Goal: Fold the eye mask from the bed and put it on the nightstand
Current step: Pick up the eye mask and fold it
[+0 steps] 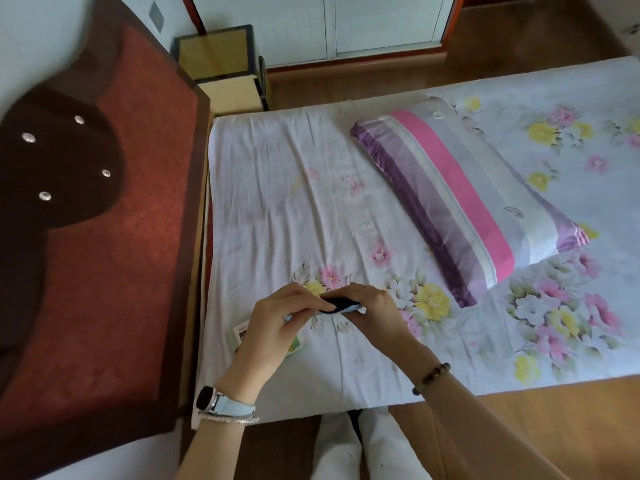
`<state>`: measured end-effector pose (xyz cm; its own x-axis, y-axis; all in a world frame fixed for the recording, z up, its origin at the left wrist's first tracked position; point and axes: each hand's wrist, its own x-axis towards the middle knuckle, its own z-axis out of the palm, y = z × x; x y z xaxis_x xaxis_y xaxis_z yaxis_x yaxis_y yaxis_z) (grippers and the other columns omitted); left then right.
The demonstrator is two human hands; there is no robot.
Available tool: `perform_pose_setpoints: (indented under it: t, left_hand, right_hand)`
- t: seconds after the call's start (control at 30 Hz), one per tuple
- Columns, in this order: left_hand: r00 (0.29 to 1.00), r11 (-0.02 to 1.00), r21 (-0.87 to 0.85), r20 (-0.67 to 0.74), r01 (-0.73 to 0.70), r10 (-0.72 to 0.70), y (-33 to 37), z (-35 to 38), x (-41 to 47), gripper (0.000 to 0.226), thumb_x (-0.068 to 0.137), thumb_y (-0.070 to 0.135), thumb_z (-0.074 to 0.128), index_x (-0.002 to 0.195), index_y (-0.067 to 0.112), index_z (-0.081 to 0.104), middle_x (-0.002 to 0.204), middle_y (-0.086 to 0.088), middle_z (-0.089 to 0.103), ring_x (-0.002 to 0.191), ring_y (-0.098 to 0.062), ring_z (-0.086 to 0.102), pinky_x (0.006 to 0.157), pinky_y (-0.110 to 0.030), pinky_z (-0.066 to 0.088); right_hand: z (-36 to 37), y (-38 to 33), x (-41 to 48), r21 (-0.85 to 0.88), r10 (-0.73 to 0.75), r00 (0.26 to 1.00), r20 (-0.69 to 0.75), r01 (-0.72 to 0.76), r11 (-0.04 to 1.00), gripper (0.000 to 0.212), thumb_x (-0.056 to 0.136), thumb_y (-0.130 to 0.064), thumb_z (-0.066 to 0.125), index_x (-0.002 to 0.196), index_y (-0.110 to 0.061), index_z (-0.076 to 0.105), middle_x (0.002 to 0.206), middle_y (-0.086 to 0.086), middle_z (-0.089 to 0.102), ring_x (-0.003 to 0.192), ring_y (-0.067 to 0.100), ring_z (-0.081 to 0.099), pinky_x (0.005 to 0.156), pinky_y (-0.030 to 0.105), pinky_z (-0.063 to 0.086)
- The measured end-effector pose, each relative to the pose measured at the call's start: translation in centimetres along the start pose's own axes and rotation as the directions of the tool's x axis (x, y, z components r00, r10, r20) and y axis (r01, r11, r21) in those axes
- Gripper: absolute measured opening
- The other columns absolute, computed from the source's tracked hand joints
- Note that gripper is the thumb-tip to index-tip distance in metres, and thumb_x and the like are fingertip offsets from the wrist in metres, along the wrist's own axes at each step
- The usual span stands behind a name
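Observation:
The eye mask (341,304) is dark on one side and light blue on the other, bunched into a small roll just above the floral bed sheet (311,209). My left hand (277,323) pinches its left end and my right hand (375,311) covers its right end, so most of the mask is hidden. The nightstand (221,64) is a pale wooden box with dark edges, standing on the far side of the bed beside the headboard.
A striped pink and purple pillow (460,199) lies across the bed to the right. A small printed packet (242,336) lies on the sheet under my left hand. The red and brown headboard (104,237) fills the left side. Wooden floor surrounds the bed.

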<state>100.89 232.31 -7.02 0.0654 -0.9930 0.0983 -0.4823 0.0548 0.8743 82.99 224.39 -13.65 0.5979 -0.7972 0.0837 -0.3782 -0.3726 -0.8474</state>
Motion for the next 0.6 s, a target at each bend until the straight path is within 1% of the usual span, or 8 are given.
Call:
perform_pose_setpoints:
  t: [0.07,0.13,0.23,0.3,0.4,0.5,0.6]
  left_hand:
    - [1.000,1.000,-0.020,-0.016,0.023,-0.023,0.0,0.2,-0.4,0.029,0.085,-0.011,0.063,0.095,0.012,0.079,0.089,-0.008,0.069,0.087,-0.018,0.069,0.071,-0.046,0.054]
    - [0.999,0.999,-0.026,-0.040,0.022,-0.023,0.0,0.3,-0.5,0.029,0.085,-0.011,0.063,0.095,0.011,0.078,0.090,-0.008,0.070,0.088,-0.016,0.069,0.073,-0.045,0.054]
    - [0.999,0.999,-0.047,-0.049,-0.002,-0.001,0.1,0.2,-0.5,0.028,0.084,-0.012,0.064,0.095,0.010,0.078,0.090,-0.010,0.071,0.088,-0.019,0.070,0.074,-0.047,0.056]
    - [0.998,0.997,-0.073,-0.059,-0.019,0.015,0.3,0.2,-0.6,0.027,0.085,-0.009,0.065,0.094,0.013,0.079,0.091,-0.010,0.071,0.089,-0.021,0.071,0.076,-0.047,0.056]
    - [0.994,0.991,-0.135,-0.107,-0.026,0.012,0.6,0.0,-0.7,0.026,0.087,0.000,0.063,0.093,0.020,0.078,0.091,-0.006,0.072,0.090,-0.019,0.071,0.077,-0.041,0.056]
    - [0.986,0.980,-0.195,-0.160,0.023,-0.055,0.3,-0.2,-0.4,0.034,0.084,-0.008,0.061,0.093,0.021,0.075,0.089,-0.004,0.072,0.089,-0.019,0.069,0.075,-0.037,0.053]
    - [0.959,0.930,-0.356,-0.217,0.096,-0.182,0.4,0.1,0.0,0.031,0.083,-0.012,0.066,0.096,0.015,0.074,0.092,-0.005,0.075,0.093,-0.024,0.070,0.081,-0.041,0.056]
  right_hand:
    - [0.0,0.0,-0.3,-0.015,-0.032,0.999,-0.024,0.031,0.999,0.024,0.084,-0.002,0.073,0.105,-0.012,0.077,0.098,0.001,0.078,0.090,0.014,0.070,0.080,0.029,0.055]
    - [-0.1,-0.1,-0.4,-0.030,-0.062,0.997,-0.041,0.061,0.998,0.020,0.084,-0.004,0.074,0.101,-0.012,0.078,0.093,0.001,0.078,0.085,0.010,0.069,0.077,0.024,0.052]
    - [-0.4,-0.3,-0.7,-0.047,-0.089,0.994,-0.058,0.087,0.995,0.017,0.083,-0.005,0.075,0.098,-0.012,0.079,0.090,0.000,0.078,0.084,0.014,0.071,0.076,0.026,0.054]
    - [-0.7,-0.2,-0.8,-0.026,-0.069,0.995,-0.074,0.067,0.997,0.019,0.083,-0.003,0.075,0.099,-0.013,0.079,0.092,0.000,0.078,0.087,0.016,0.071,0.078,0.029,0.055]
    - [-1.4,-0.3,-0.9,0.000,-0.049,0.995,-0.089,0.050,0.999,0.021,0.082,-0.001,0.076,0.099,-0.013,0.079,0.091,0.000,0.077,0.087,0.014,0.069,0.077,0.026,0.053]
    - [-1.9,-0.8,-0.9,-0.020,-0.097,0.991,-0.093,0.096,0.995,0.015,0.081,-0.001,0.076,0.094,-0.007,0.078,0.087,0.005,0.076,0.084,0.016,0.067,0.076,0.029,0.052]
    - [-2.5,-1.6,-0.9,-0.128,-0.221,0.966,-0.131,0.205,0.970,0.009,0.079,-0.004,0.075,0.088,-0.003,0.078,0.087,0.009,0.076,0.084,0.021,0.068,0.075,0.032,0.053]
